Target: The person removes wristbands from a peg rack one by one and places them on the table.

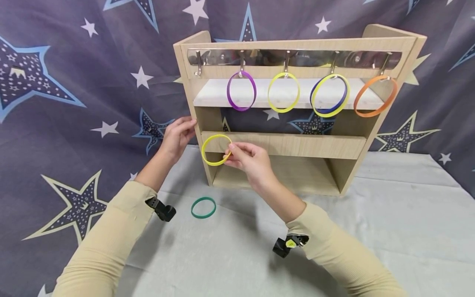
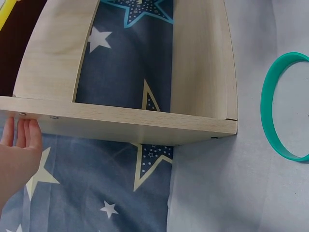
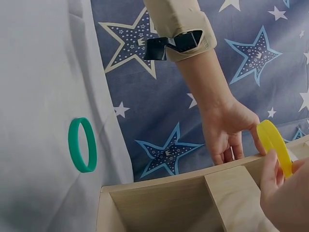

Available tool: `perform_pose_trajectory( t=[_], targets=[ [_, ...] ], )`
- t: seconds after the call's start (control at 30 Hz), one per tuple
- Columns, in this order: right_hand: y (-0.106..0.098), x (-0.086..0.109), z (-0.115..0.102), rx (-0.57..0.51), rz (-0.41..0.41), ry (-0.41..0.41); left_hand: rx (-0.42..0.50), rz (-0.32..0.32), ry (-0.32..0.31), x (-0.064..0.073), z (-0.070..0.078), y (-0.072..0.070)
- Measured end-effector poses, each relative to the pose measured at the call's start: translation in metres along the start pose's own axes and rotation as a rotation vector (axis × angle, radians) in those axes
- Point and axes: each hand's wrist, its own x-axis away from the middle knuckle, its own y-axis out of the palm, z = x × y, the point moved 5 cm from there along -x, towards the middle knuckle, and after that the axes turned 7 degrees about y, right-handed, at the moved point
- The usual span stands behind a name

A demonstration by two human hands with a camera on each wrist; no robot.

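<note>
My right hand [image 1: 249, 161] pinches a yellow wristband [image 1: 213, 164] between thumb and fingers, in front of the wooden shelf unit's [image 1: 282, 144] left part. My left hand [image 1: 177, 138] touches the outer left side panel with its fingertips; in the left wrist view those fingers [image 2: 35, 134] look straight against the wood. Along the top runs a metal hook rail [image 1: 267, 57]. From its hooks hang a purple wristband [image 1: 229, 95], a yellow one [image 1: 269, 97], a yellow one [image 1: 346, 99] together with a blue one [image 1: 311, 97], and an orange one [image 1: 356, 103]. The leftmost hook [image 1: 198, 64] carries nothing.
A green wristband [image 1: 203, 217] lies on the grey cloth-covered table [image 1: 230, 251], left of my right forearm. Behind the unit hangs a dark star-patterned cloth [image 1: 118, 74]. Small black cameras [image 1: 165, 211] sit at both cuffs.
</note>
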Motion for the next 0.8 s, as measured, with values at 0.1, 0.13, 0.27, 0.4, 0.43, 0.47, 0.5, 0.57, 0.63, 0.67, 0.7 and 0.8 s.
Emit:
perform_pose_trajectory(
  t=[0.1, 0.13, 0.27, 0.4, 0.43, 0.47, 0.5, 0.57, 0.63, 0.67, 0.7, 0.8],
  targets=[
    [-0.002, 0.000, 0.002, 0.018, 0.003, 0.010, -0.003, 0.002, -0.001, 0.000, 0.000, 0.000],
    [-0.003, 0.000, 0.003, 0.023, 0.005, 0.013, 0.000, 0.003, 0.000, 0.000, 0.000, 0.000],
    [-0.005, 0.000, 0.006, 0.026, 0.010, 0.020, -0.003, 0.002, 0.009, 0.001, 0.000, 0.000],
    [-0.006, 0.001, 0.010, 0.025, 0.004, 0.028, 0.014, 0.003, 0.015, 0.001, 0.001, 0.000],
    [-0.007, 0.001, 0.011, 0.027, 0.002, 0.032, 0.023, 0.005, 0.015, 0.001, 0.001, 0.000],
    [-0.007, 0.001, 0.012, 0.029, 0.002, 0.037, 0.028, 0.006, 0.015, 0.001, 0.001, 0.000],
    [-0.008, 0.001, 0.013, 0.034, 0.002, 0.042, 0.030, 0.006, 0.014, 0.001, 0.001, 0.000],
    [-0.009, 0.001, 0.016, 0.041, 0.002, 0.051, 0.036, 0.009, 0.014, 0.001, 0.001, 0.000],
    [-0.011, 0.001, 0.017, 0.050, 0.001, 0.056, 0.024, 0.008, 0.013, 0.001, 0.001, 0.000],
    [-0.012, 0.001, 0.018, 0.053, -0.001, 0.058, 0.013, 0.007, 0.012, 0.001, 0.001, 0.000],
    [-0.013, 0.001, 0.019, 0.058, -0.004, 0.059, 0.007, 0.007, 0.012, 0.001, 0.000, 0.000],
    [-0.015, 0.001, 0.022, 0.069, -0.011, 0.062, 0.001, 0.004, 0.008, 0.001, 0.000, 0.000]
  ],
)
